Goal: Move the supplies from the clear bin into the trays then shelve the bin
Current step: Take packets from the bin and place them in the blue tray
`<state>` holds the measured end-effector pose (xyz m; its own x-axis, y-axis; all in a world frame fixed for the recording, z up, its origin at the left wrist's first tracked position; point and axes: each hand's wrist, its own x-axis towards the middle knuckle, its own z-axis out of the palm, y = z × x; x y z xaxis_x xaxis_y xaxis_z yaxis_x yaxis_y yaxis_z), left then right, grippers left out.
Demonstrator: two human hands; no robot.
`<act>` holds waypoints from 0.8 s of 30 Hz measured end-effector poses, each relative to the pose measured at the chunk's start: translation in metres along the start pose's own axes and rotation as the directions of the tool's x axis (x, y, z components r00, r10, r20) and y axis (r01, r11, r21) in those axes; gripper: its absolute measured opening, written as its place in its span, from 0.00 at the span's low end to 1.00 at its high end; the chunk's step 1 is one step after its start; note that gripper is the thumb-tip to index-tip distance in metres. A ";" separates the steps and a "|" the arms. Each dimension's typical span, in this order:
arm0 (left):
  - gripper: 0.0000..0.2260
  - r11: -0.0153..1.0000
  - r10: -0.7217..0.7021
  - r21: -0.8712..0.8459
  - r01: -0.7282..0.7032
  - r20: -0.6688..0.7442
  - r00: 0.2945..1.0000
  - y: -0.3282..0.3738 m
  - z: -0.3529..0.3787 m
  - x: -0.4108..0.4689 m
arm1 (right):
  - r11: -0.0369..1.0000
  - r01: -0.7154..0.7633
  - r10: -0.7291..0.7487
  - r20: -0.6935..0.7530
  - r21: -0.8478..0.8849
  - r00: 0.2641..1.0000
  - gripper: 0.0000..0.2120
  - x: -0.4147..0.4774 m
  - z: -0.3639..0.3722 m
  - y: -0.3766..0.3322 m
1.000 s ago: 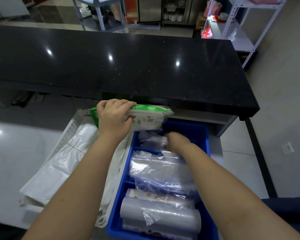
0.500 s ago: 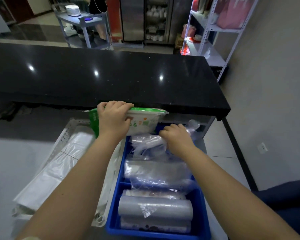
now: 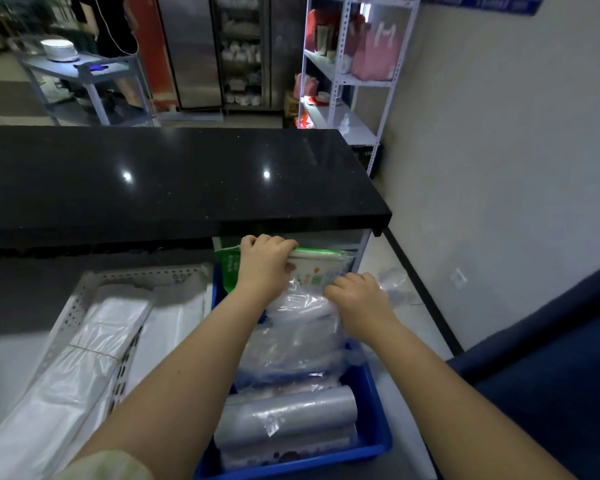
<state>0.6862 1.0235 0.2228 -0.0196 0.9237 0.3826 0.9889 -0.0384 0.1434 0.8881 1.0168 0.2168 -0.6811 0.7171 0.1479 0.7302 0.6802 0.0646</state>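
Head view, from the left: a white tray with holes (image 3: 142,276) lies on the pale floor. It holds flat white plastic bags (image 3: 94,355), folded in long stacks. Just beside it sits a blue tray (image 3: 378,424). At its near end are shiny rolls of clear bags (image 3: 288,415), one on top of another. In the middle is a heap of crinkly clear bags (image 3: 291,341).

A green and white pack (image 3: 317,270) stands on its edge at the far end of the blue tray, under the lip of the black counter (image 3: 187,174). It is soft and flat, with a green top and little pictures on its white side.

The left hand (image 3: 264,268) grips the pack, fingers hooked over the top and thumb on the near side. The right hand (image 3: 357,296) is next to it, knuckles up, fingers curled down and pinching the clear bags.
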 end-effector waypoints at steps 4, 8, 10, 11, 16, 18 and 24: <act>0.16 0.997 -0.048 -0.060 0.050 0.041 0.998 0.000 0.016 0.002 | 0.999 -0.041 0.041 -0.002 0.024 0.999 0.11 -0.003 0.003 -0.003; 0.16 0.991 -0.075 -0.097 0.086 0.113 0.991 -0.015 0.023 0.009 | 0.999 -0.047 0.046 0.054 0.021 0.997 0.10 0.000 0.008 -0.009; 0.16 0.989 -0.089 -0.101 0.106 0.159 0.983 -0.026 0.025 0.014 | 0.999 -0.051 0.050 0.070 0.018 0.996 0.10 0.003 0.009 -0.010; 0.16 0.989 -0.097 -0.095 0.115 0.178 0.979 -0.030 0.026 0.015 | 0.998 -0.054 0.053 0.076 0.013 0.996 0.11 0.004 0.009 -0.011; 0.15 0.995 -0.098 0.003 0.100 0.227 0.969 -0.046 0.042 0.009 | 0.998 -0.059 0.058 0.052 0.015 0.997 0.15 0.011 0.010 -0.013; 0.15 0.995 -0.100 -0.004 0.103 0.229 0.968 -0.048 0.047 0.009 | 0.998 -0.056 0.055 0.030 0.030 0.998 0.15 0.013 0.011 -0.013; 0.16 0.995 -0.065 -0.066 0.077 0.169 0.984 -0.038 0.047 0.027 | 0.997 -0.060 0.061 -0.024 0.053 0.998 0.13 0.020 0.007 -0.012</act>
<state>0.6546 1.0679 0.1849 -0.0588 0.9752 0.2132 0.9727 0.0079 0.2321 0.8653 1.0247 0.2117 -0.6338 0.7535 0.1748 0.7656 0.6433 0.0028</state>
